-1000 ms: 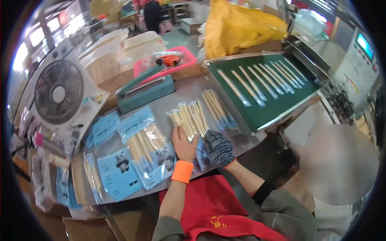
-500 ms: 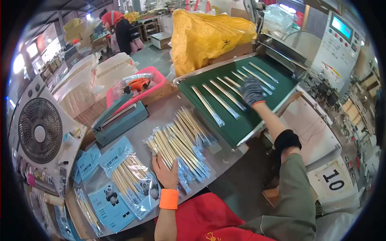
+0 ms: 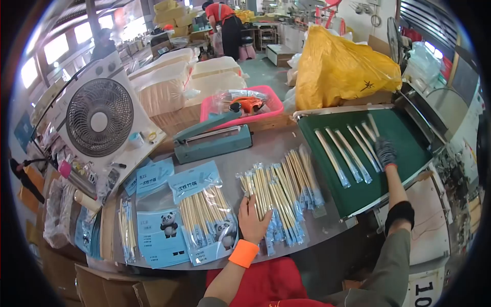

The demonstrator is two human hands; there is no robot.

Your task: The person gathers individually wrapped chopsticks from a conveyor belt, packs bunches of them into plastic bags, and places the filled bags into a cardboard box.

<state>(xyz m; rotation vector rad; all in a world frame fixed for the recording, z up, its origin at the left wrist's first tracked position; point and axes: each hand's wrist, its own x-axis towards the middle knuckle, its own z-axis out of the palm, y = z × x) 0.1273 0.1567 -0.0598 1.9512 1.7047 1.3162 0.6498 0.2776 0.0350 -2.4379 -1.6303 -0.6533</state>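
Note:
My left hand point(image 3: 252, 220), bare with an orange wristband, lies fingers apart on the near left side of a pile of wrapped chopsticks point(image 3: 279, 197) on the grey table. My right hand point(image 3: 385, 152), in a dark striped glove, is over the green belt point(image 3: 327, 194), fingers closed at a wrapped chopstick pack point(image 3: 374, 127). Several other packs point(image 3: 333, 157) lie slanted in a row to its left. Left of the pile is a clear bag of chopsticks point(image 3: 204, 215) with a blue header, beside blue panda-printed bags point(image 3: 158, 238).
A teal sealer point(image 3: 214, 144) stands behind the bags, with a pink basket point(image 3: 276, 105) beyond it. A fan point(image 3: 98, 122) is at the left. The yellow sack point(image 3: 342, 71) stands behind the belt. Another person point(image 3: 222, 25) bends in the background.
The view has swung about. My right hand has gone from the pile to the belt, then towards its right side. Fewer packs lie on the belt; my left hand stays at the pile.

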